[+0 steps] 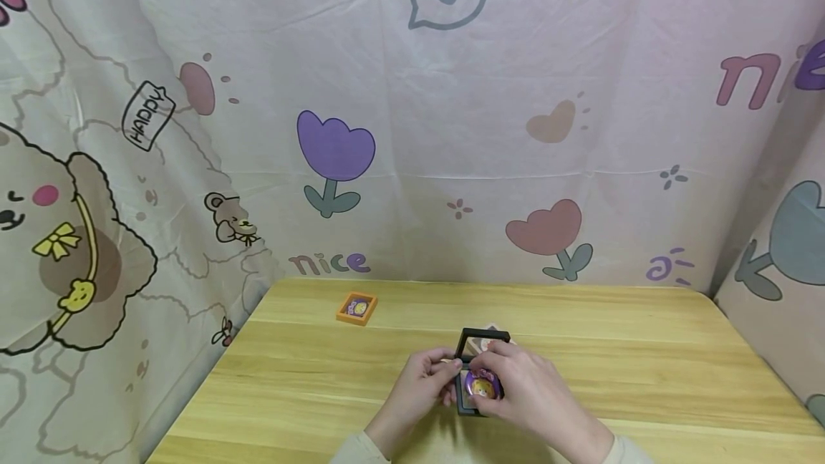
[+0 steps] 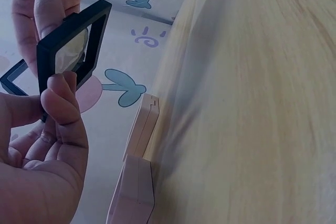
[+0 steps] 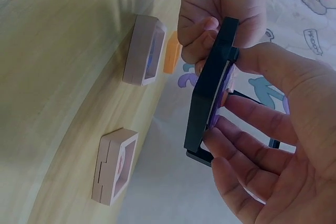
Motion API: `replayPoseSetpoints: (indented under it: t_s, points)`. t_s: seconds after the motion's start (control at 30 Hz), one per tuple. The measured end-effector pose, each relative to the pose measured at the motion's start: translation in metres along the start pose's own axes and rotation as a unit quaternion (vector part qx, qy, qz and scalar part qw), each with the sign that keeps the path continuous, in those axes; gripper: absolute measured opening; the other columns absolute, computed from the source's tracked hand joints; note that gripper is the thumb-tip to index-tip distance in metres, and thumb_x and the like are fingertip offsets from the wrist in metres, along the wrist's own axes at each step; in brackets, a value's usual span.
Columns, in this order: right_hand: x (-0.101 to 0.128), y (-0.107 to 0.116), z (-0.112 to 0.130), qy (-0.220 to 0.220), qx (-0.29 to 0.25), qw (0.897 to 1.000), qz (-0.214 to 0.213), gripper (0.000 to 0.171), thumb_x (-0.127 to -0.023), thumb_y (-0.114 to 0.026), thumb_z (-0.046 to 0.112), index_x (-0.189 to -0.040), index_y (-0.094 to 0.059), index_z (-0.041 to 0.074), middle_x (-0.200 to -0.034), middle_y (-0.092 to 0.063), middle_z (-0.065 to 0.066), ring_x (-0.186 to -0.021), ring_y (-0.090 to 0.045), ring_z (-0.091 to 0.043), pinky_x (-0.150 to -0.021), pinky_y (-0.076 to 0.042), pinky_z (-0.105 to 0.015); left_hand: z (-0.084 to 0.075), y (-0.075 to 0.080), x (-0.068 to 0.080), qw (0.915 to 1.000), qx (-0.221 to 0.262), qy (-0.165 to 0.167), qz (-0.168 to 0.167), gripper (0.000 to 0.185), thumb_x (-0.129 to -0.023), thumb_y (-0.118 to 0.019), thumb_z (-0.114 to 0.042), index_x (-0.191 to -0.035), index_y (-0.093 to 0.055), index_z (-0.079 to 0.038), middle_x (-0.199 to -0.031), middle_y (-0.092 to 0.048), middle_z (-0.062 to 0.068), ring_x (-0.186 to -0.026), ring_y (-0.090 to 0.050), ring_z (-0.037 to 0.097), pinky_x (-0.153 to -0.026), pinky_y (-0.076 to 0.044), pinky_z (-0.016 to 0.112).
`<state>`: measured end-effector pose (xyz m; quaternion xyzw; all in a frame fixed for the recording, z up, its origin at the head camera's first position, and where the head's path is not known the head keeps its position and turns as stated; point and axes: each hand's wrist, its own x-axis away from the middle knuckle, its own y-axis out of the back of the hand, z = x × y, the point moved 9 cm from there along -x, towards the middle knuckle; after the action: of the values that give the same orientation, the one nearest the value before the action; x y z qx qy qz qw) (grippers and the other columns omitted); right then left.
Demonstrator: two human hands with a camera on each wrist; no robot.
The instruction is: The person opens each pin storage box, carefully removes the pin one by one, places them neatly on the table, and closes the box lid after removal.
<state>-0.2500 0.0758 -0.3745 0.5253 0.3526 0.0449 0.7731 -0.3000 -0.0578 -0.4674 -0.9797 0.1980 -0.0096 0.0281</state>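
A black hinged display frame (image 1: 486, 334) is held up over the table, its two halves swung apart. My left hand (image 1: 423, 380) grips the left edge of the frame with thumb and fingers. A round purple badge (image 1: 481, 387) with a yellow cartoon figure lies against the clear film of the lower half. My right hand (image 1: 531, 387) pinches the badge between thumb and fingers, covering its right side. From the left wrist view, the clear film (image 2: 71, 53) shows a pale disc shape behind it. The right wrist view has the frame edge-on, fingers reaching in over the badge.
An orange frame (image 1: 343, 319) with a similar purple badge lies at the table's back left. Two pale pink cases stand on the wooden table (image 1: 271, 407) beyond my hands, a nearer one (image 3: 137, 51) and another (image 3: 107, 166). A printed curtain (image 1: 438, 92) hangs behind the table.
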Motion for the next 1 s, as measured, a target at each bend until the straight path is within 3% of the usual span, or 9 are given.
replayPoseSetpoints:
  t_s: [0.3,0.5,0.57,0.7,1.0]
  points:
    - [0.001,0.0,-0.001,-0.008,-0.01,1.0,0.002,0.03,-0.071,-0.093,0.031,-0.096,-0.077,0.025,-0.092,-0.062,0.014,-0.074,-0.053,0.0,-0.055,-0.043,-0.02,0.001,-0.001,-0.001,1.0,-0.002,-0.003,0.008,0.028,-0.107,-0.064,-0.011,-0.127,-0.069,0.009,-0.076,-0.072,-0.006,-0.059,-0.057,0.006,-0.055,-0.05,0.014]
    - [0.003,0.003,-0.005,-0.021,-0.01,1.0,0.0,0.03,-0.072,-0.093,0.033,-0.097,-0.078,0.026,-0.109,-0.076,0.004,-0.09,-0.075,-0.016,-0.063,-0.06,-0.032,0.003,0.002,-0.001,1.0,-0.003,0.002,-0.004,0.027,-0.107,-0.063,-0.01,-0.128,-0.069,0.007,-0.073,-0.07,-0.004,-0.058,-0.056,0.006,-0.055,-0.05,0.015]
    - [0.005,0.004,-0.008,-0.028,-0.022,0.999,0.002,0.029,-0.073,-0.093,0.032,-0.098,-0.078,0.027,-0.106,-0.076,0.006,-0.088,-0.074,-0.014,-0.063,-0.059,-0.03,0.003,0.003,-0.001,1.0,-0.002,0.005,-0.007,0.028,-0.107,-0.063,-0.01,-0.129,-0.069,0.006,-0.073,-0.069,-0.003,-0.058,-0.056,0.007,-0.054,-0.05,0.015]
    - [0.008,0.007,-0.015,-0.033,-0.046,0.998,0.002,0.03,-0.073,-0.093,0.03,-0.099,-0.078,0.028,-0.092,-0.065,0.017,-0.075,-0.06,-0.001,-0.058,-0.047,-0.021,0.004,0.005,-0.001,0.9999,-0.004,0.007,-0.012,0.028,-0.107,-0.064,-0.01,-0.129,-0.068,0.006,-0.075,-0.072,0.001,-0.059,-0.057,0.007,-0.054,-0.051,0.015]
    - [0.02,0.013,-0.037,-0.083,-0.043,0.996,0.011,0.032,-0.074,-0.094,0.031,-0.102,-0.079,0.03,-0.093,-0.064,0.02,-0.079,-0.063,0.0,-0.063,-0.05,-0.021,0.004,0.009,-0.002,0.9998,-0.008,0.006,-0.018,0.028,-0.106,-0.065,-0.011,-0.128,-0.068,0.007,-0.087,-0.079,0.016,-0.058,-0.058,0.006,-0.055,-0.05,0.016]
